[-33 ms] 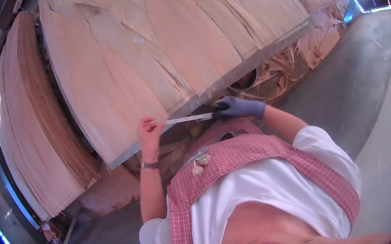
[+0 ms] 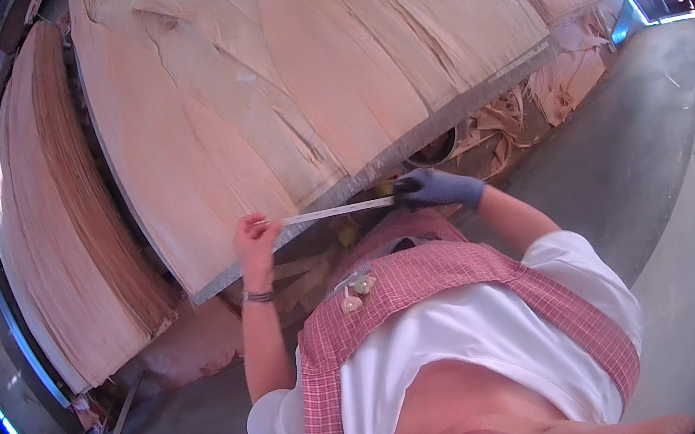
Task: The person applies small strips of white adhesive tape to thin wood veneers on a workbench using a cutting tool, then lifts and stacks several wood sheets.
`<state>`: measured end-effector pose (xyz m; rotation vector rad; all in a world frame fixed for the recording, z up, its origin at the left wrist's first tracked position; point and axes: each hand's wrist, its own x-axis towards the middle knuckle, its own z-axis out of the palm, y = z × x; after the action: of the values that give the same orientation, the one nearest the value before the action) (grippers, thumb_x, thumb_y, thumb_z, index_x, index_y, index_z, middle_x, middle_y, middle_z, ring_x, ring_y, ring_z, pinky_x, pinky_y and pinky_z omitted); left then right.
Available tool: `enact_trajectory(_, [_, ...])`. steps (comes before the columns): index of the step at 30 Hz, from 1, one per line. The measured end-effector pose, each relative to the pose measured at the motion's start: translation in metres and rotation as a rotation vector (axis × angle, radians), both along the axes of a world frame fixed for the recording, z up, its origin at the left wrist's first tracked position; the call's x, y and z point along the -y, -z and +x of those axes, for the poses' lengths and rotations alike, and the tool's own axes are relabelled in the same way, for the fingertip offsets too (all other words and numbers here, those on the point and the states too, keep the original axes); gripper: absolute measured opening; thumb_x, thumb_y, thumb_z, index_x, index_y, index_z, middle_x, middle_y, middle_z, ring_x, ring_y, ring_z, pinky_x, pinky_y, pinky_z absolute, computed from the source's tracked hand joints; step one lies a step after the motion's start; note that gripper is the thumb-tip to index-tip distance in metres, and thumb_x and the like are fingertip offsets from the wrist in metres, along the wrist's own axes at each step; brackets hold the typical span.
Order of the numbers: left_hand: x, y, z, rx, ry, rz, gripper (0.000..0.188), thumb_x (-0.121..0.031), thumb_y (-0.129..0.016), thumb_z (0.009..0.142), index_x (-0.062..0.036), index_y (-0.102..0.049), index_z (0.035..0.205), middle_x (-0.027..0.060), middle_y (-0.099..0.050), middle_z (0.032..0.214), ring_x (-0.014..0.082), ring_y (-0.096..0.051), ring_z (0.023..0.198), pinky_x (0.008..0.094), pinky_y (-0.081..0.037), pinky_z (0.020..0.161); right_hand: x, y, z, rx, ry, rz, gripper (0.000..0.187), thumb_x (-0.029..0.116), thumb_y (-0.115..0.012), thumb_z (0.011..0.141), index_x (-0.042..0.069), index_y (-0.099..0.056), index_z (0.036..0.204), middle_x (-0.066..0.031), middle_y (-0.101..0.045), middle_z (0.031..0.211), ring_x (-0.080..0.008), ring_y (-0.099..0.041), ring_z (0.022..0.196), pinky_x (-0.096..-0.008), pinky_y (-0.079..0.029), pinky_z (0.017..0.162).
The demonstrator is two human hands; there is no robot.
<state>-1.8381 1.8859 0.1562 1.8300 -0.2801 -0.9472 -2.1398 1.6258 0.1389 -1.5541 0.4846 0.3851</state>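
A narrow white strip of tape with small dark marks is stretched nearly level between my hands, in front of the sheet's near edge. My bare left hand pinches its left end between thumb and fingers. At the other end, my right hand, in a blue-grey glove with dark fingertips, is closed round the tape; whether a roll sits inside the fingers is hidden. Beyond both hands lies a large pale wood veneer sheet, with cracks, wavy splits and a knot. A small whitish patch sticks to its surface.
A tall stack of veneer sheets stands to the left, past a dark gap. Torn veneer scraps and a round dark container lie under the table's right edge. Grey floor stretches out on the right. A wooden stick leans at lower left.
My hands have drawn slightly apart, the left going left and the right going right. A longer length of tape now shows between them.
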Motion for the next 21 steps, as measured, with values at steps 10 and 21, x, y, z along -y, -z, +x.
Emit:
enact_trajectory(10, [0.173, -0.06, 0.038, 0.125, 0.267, -0.098, 0.016, -0.006, -0.075, 0.082, -0.0021, -0.065, 0.094, 0.0004, -0.065, 0.083, 0.0072, -0.06, 0.076, 0.0214, -0.049, 0.067, 0.229, -0.074, -0.099, -0.487, 0.163, -1.298, 0.033, 0.03, -0.064, 0.09, 0.007, -0.064, 0.114, -0.0135, -0.067, 0.108, -0.0223, -0.066, 0.089, -0.0365, -0.051, 0.072])
enact_trajectory(21, [0.44, 0.013, 0.125, 1.199, 0.389, -0.116, 0.053, -0.025, -0.062, 0.093, -0.0029, -0.046, 0.139, 0.0177, -0.05, 0.14, 0.0255, -0.047, 0.13, 0.0419, -0.04, 0.105, 0.319, -0.096, 0.235, 0.145, 0.275, -0.553, 0.025, 0.034, -0.063, 0.092, 0.01, -0.068, 0.096, 0.0025, -0.066, 0.071, -0.0071, -0.056, 0.06, -0.0239, -0.045, 0.056])
